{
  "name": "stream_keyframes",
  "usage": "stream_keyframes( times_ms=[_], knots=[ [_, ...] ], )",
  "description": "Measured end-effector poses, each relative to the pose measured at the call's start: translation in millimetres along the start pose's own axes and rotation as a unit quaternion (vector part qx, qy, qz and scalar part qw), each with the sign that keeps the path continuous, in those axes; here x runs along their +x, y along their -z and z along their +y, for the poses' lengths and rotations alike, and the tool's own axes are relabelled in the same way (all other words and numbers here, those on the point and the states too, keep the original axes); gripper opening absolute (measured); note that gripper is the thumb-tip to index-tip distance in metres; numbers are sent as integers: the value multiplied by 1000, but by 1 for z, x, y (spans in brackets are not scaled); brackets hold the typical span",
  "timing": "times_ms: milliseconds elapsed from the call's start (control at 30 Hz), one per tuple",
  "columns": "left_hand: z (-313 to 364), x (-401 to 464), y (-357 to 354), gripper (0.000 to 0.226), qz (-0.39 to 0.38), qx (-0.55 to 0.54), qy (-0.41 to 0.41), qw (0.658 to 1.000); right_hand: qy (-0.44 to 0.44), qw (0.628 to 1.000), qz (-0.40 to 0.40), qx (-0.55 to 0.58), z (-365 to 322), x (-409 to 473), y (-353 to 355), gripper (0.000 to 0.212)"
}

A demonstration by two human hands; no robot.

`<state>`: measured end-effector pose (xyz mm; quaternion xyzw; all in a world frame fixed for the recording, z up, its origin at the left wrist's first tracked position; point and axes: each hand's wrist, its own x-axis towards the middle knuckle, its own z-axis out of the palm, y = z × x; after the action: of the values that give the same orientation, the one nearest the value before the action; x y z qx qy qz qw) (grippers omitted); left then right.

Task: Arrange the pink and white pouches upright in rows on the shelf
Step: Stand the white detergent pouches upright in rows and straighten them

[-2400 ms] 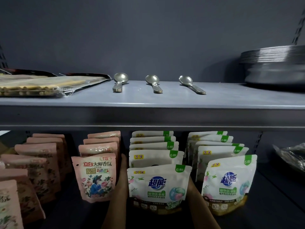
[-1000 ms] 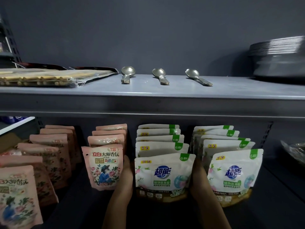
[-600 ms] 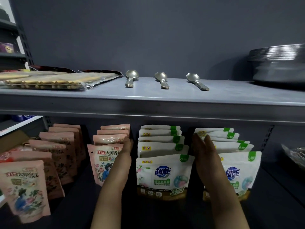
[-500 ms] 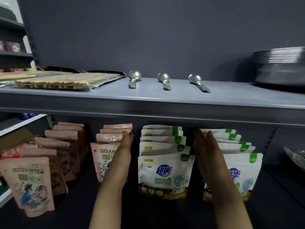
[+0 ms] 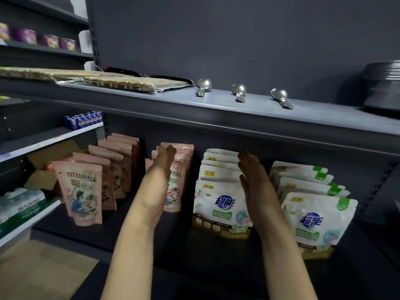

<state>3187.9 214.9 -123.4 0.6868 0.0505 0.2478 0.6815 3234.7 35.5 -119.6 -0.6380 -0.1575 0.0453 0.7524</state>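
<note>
Both hands flat, fingers spread, gripping nothing — left hand [image 5: 161,169] fronts the pink pouches [image 5: 181,161], right hand [image 5: 252,178] overlaps the white pouches [image 5: 216,182] — all upright on the shelf [image 5: 216,252].

Four rows of pouches stand upright on the dark lower shelf [image 5: 216,252], running front to back. Two rows of pink pouches [image 5: 82,191] with floral prints sit toward its left end; two rows of white pouches [image 5: 218,204] with green corners stand to their right.
</note>
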Motion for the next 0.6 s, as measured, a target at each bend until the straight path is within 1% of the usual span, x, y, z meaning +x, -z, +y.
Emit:
stream_keyframes(
  times_ms=[33,100,133,167,233,267,333,433,533,567,600],
  knots=[
    [1,-6,-2,51,-6,-52,23,998,-6,1000,2,13,3,-1,-1,50],
    [-5,-16,3,39,-16,-73,13,997,1,1000,-9,0,7,-6,-4,46],
    [-10,-19,6,35,-17,-62,24,998,6,1000,-6,-8,8,-8,-7,45],
    [-7,-18,8,37,-20,-66,24,997,7,1000,-2,-11,12,-7,-9,44],
    [-12,-13,19,50,-37,-79,32,996,12,1000,-8,-18,16,-6,-17,43],
    [-7,-13,22,45,-26,-64,31,997,15,1000,-7,-20,16,-6,-23,43],
    [-7,-7,31,25,-17,-55,22,998,17,1000,-1,-21,16,-5,-36,43],
    [-5,10,47,30,-16,-47,5,999,24,999,21,-25,20,-1,-60,43],
    [-10,32,73,23,8,-51,25,998,26,999,44,-20,28,3,-86,42],
    [-12,45,80,26,13,-39,39,998,24,998,52,-21,31,6,-94,42],
    [-22,60,87,38,18,-27,64,997,24,998,57,-21,34,8,-101,42]
  ],
)
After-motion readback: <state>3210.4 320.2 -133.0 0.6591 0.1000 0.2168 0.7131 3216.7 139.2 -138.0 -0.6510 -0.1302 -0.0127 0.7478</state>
